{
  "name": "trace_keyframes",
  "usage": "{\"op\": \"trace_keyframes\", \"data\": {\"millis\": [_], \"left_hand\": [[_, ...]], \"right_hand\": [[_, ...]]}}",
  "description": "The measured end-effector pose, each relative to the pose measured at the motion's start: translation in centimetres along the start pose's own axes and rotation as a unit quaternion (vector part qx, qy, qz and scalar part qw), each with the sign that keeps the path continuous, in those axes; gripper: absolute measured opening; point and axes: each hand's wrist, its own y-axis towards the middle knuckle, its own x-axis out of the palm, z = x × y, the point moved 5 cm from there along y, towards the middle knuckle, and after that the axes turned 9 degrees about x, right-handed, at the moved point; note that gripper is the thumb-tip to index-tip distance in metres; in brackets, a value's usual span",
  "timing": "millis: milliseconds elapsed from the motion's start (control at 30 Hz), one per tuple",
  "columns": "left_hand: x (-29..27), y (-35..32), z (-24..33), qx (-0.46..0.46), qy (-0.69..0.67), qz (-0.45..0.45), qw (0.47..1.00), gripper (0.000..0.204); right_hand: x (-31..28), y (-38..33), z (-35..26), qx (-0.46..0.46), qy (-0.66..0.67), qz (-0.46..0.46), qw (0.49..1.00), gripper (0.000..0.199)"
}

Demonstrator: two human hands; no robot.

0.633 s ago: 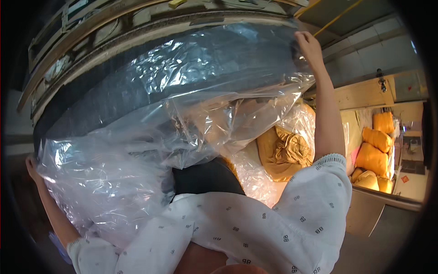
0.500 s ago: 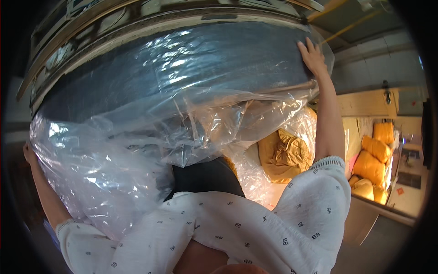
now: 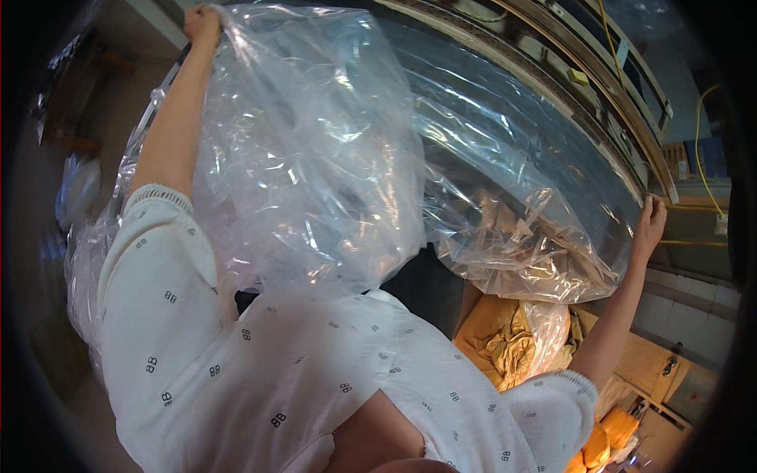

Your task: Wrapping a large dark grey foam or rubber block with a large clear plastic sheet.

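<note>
One left hand (image 3: pixel 203 25) pinching clear plastic (image 3: pixel 315 142) at far left, right hand (image 3: pixel 648 227) at right, its grip I cannot tell

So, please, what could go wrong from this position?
First, the clear plastic film might stretch, tear or slip, since the left hand grips only a bunched upper corner. Second, the right hand is close to the wooden frame, so the knuckles could perhaps knock against it. Third, loose folds hang near the gold cloth and might drag it; whether they touch, I cannot tell.
</note>
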Motion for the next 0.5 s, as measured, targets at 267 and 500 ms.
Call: {"op": "trace_keyframes", "data": {"millis": [267,500], "left_hand": [[-0.4,-1.8,0.3,-0.064,-0.064,0.060,0.994,0.018],[-2.7,-3.5,4.8,-0.060,-0.114,0.103,0.986,0.015]], "right_hand": [[10.5,-32.3,-19.6,0.174,0.259,-0.637,0.705,0.053],[12.4,-30.6,-21.7,0.176,0.386,-0.435,0.794,0.027]]}}
